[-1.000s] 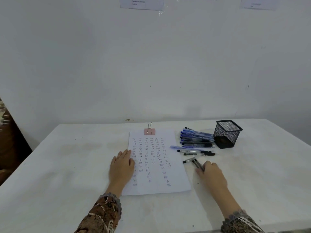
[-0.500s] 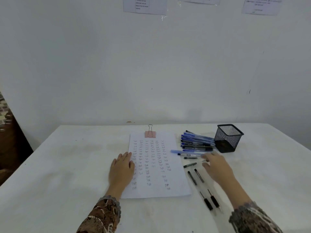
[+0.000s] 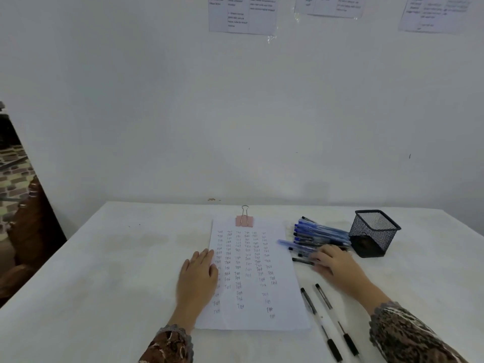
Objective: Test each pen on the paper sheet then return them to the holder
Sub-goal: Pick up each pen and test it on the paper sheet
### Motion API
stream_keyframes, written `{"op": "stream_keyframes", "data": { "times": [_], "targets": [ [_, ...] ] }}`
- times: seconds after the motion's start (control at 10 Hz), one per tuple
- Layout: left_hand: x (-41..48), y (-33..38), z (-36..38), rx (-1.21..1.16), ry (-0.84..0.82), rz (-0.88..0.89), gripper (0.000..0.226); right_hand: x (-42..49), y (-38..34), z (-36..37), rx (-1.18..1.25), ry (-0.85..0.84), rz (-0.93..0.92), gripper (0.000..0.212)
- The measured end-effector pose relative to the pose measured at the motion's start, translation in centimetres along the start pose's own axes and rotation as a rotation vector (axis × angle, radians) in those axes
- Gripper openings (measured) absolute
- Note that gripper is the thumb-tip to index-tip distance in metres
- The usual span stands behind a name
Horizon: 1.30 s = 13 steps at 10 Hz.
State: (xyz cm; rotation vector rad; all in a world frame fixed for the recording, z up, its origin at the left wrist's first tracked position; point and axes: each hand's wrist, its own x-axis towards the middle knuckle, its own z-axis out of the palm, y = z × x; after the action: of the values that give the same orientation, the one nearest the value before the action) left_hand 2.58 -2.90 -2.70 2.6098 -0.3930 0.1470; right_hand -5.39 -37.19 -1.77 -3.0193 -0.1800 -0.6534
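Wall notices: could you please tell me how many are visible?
3, all cut off at the top edge: left notice, middle notice, right notice. More may hang out of view.

Plain white wall (image 3: 183, 113), three printed notices (image 3: 242, 14) taped high. White tabletop (image 3: 104, 271) against it. Dark carved wooden furniture (image 3: 28, 226) at left.
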Motion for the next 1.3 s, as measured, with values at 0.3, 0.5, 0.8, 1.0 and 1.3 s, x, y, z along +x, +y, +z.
{"op": "stream_keyframes", "data": {
  "times": [0.3,0.5,0.8,1.0,1.3],
  "targets": [
    [0.1,0.1,-0.2,-0.013,0.017,0.005,0.046,1.9,0.2,0.6,-0.018,0.067,0.059,0.004],
    [0.0,0.0,-0.1,-0.019,0.001,-0.006,0.046,3.5,0.2,1.2,-0.104,0.016,0.194,0.021],
    [0.0,-0.3,0.1,-0.019,-0.009,-0.013,0.046,3.7,-0.7,0.6,-0.167,0.035,0.214,0.024],
    [0.1,-0.1,0.1,-0.035,-0.004,-0.010,0.046,3.3,-1.0,-0.4,-0.160,0.117,0.123,0.028],
    [0.0,-0.1,0.1,-0.045,-0.001,-0.014,0.046,3.7,-3.0,-1.7,0.590,0.034,0.419,0.011]
  ]
}}
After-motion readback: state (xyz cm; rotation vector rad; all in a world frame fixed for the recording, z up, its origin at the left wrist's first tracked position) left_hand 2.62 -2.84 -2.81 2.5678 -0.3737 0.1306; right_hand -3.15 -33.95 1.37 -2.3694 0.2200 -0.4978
